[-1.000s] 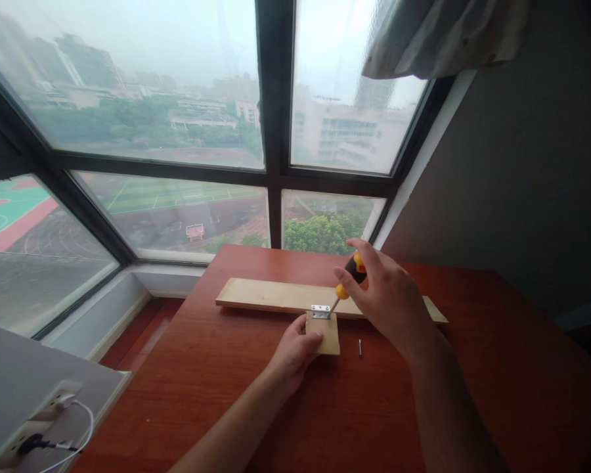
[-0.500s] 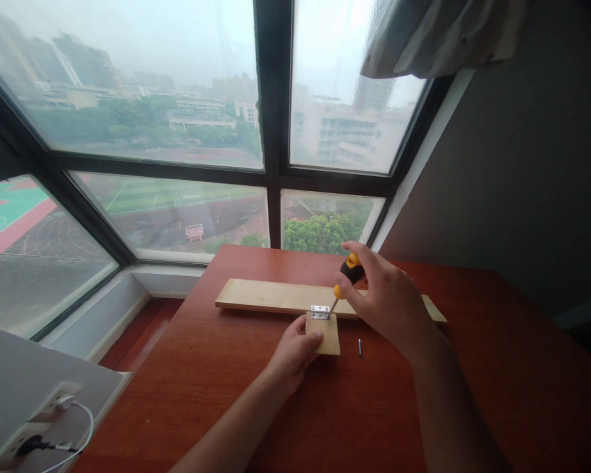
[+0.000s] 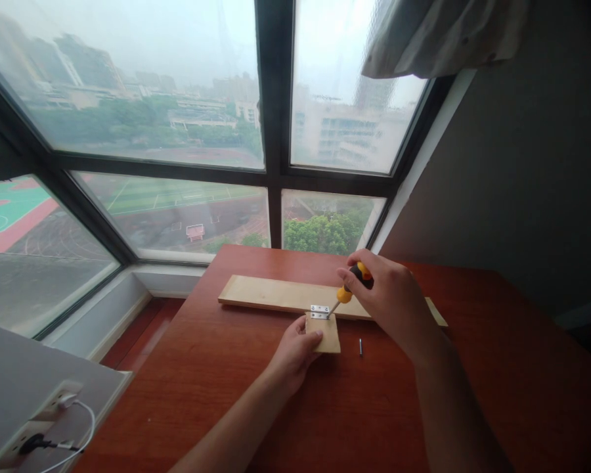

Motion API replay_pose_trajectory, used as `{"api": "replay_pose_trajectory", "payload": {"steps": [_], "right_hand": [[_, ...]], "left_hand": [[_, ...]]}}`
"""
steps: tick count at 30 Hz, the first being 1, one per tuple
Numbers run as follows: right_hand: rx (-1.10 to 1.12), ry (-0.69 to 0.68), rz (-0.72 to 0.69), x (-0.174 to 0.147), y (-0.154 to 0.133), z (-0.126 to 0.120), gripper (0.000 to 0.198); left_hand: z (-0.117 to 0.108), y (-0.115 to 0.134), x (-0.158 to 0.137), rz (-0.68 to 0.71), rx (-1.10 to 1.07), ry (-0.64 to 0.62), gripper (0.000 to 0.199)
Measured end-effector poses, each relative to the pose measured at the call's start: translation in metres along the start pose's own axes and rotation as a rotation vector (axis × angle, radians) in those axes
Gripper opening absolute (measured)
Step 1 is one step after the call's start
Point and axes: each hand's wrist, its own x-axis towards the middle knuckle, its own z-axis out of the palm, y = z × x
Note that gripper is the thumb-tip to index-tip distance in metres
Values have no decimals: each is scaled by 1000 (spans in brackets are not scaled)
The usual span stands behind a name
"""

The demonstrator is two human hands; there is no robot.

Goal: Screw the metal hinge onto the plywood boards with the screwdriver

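Behind, a wide window (image 3: 272,172); before us, a red-brown table (image 3: 201,410) at which a person works.
Across the table we see a long pale board (image 3: 270,293), lying flat, its right part passing behind the right hand (image 3: 396,289). That hand has its thumb and fingers closed round the black-and-yellow handle of a screwdriver (image 3: 345,295) — the tool tilted, its tip down. The left hand (image 3: 295,343) is clamped on a small wooden piece (image 3: 328,340), thumb on top, at the near side of the long board. At that piece's far edge we find a silvery hinge (image 3: 320,311) — the screwdriver's tip meets its lower right corner; whether the hinge touches the long board we cannot tell. A slim metal pin (image 3: 360,347) lies to the right.
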Motion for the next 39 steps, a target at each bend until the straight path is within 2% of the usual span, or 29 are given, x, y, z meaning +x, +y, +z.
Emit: {"api": "replay_pose_trajectory", "payload": {"steps": [2, 6, 8, 14, 19, 23, 27, 30, 33, 39], "right_hand": [[1, 13, -9, 0, 1, 1, 16], [18, 3, -43, -1, -1, 1, 32], [23, -9, -52, -2, -3, 1, 29], [-78, 11, 36, 0, 1, 3, 20], [49, -53, -57, -2, 1, -1, 34], [22, 2, -20, 0, 1, 4, 33], [92, -4, -85, 2, 1, 8, 24], [134, -29, -128, 1, 0, 7, 39], [78, -43, -99, 0, 0, 6, 40], [-221, 33, 52, 2, 5, 9, 41]], "left_hand": [[0, -1, 1, 3, 1, 7, 45], [0, -2, 1, 14, 3, 6, 47], [0, -1, 1, 18, 8, 9, 47], [-1, -2, 1, 20, 30, 18, 44], [0, -1, 1, 19, 22, 16, 45], [0, 0, 0, 18, 27, 17, 45], [-2, -1, 2, 11, 35, 8, 46], [-3, -2, 3, 10, 21, 5, 47], [-3, -2, 3, 8, 14, 9, 47], [-3, -2, 2, 11, 19, 27, 47]]}}
